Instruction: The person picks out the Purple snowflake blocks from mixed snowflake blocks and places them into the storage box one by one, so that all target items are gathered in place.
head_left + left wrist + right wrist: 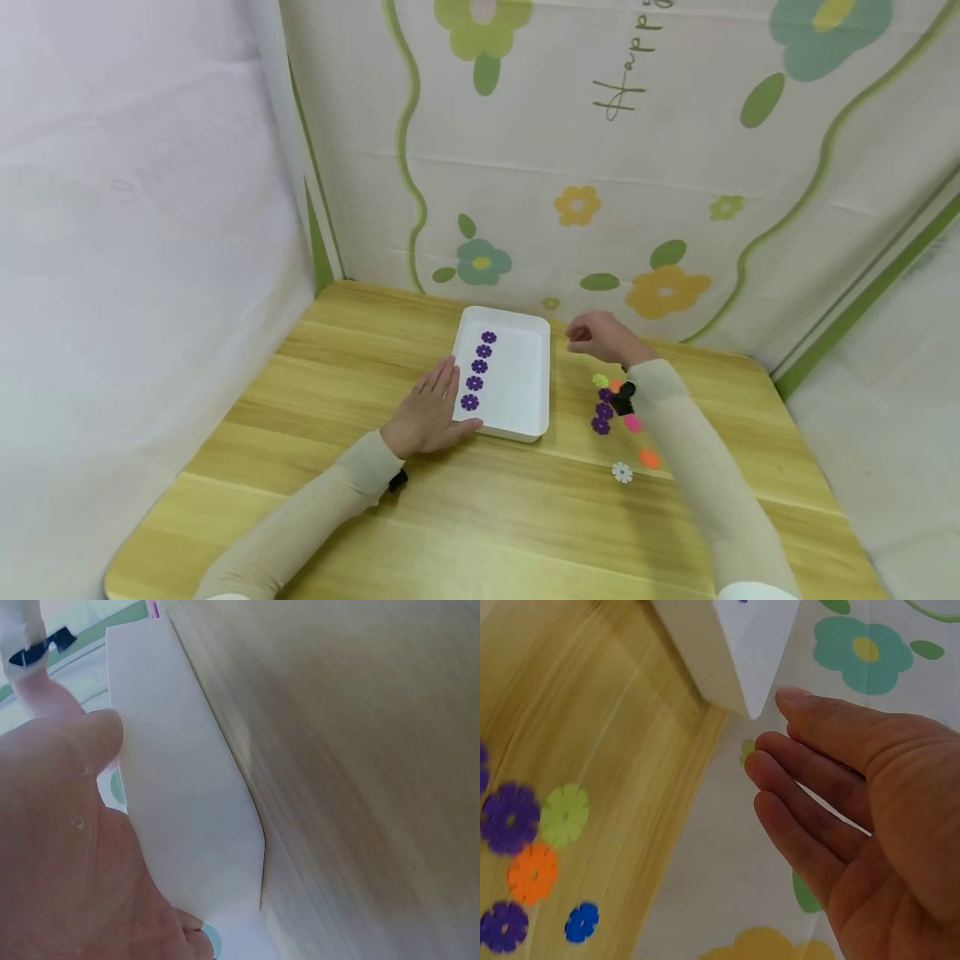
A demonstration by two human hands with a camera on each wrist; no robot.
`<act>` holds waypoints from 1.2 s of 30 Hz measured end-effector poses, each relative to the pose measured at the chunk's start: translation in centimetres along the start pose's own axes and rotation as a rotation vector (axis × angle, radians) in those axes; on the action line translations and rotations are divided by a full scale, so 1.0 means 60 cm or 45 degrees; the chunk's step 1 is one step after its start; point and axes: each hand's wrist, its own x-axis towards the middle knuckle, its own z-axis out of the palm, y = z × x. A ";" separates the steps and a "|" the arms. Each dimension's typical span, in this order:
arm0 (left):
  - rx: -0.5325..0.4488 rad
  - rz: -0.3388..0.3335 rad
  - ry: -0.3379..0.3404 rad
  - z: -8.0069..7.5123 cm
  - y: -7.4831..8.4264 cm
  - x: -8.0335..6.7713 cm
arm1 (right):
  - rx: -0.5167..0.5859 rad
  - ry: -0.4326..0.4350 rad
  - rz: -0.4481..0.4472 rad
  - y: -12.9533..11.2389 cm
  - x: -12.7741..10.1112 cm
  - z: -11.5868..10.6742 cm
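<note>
Clearly the white tray (516, 375) lies against the left hand (429, 413)

Read "Happy" (628, 70) in green script on flowered back cloth (525, 133), running upward, cropped at final letter. Noted faint lettering (157, 162) on left-hand cloth (150, 333); could not decipher.

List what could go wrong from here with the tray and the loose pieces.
1. The left hand touches the white tray; a nudge could skew the row of purple discs inside.
2. The right arm reaches over the loose pieces, and its black wrist device might brush them.
3. An orange disc lies close beside a purple one, so a pinch there might catch both.
</note>
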 end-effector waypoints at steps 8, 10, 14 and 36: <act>-0.016 -0.025 -0.022 -0.007 -0.001 -0.003 | -0.154 -0.114 -0.074 0.035 -0.090 -0.012; -0.004 -0.030 -0.031 -0.008 -0.001 -0.003 | -0.204 -0.147 -0.093 0.040 -0.109 -0.009; 0.001 -0.035 -0.036 -0.009 0.000 -0.003 | -0.290 -0.173 -0.136 0.050 -0.141 0.005; 0.012 -0.012 -0.018 -0.011 0.005 -0.004 | -0.399 -0.088 -0.507 0.085 -0.164 0.088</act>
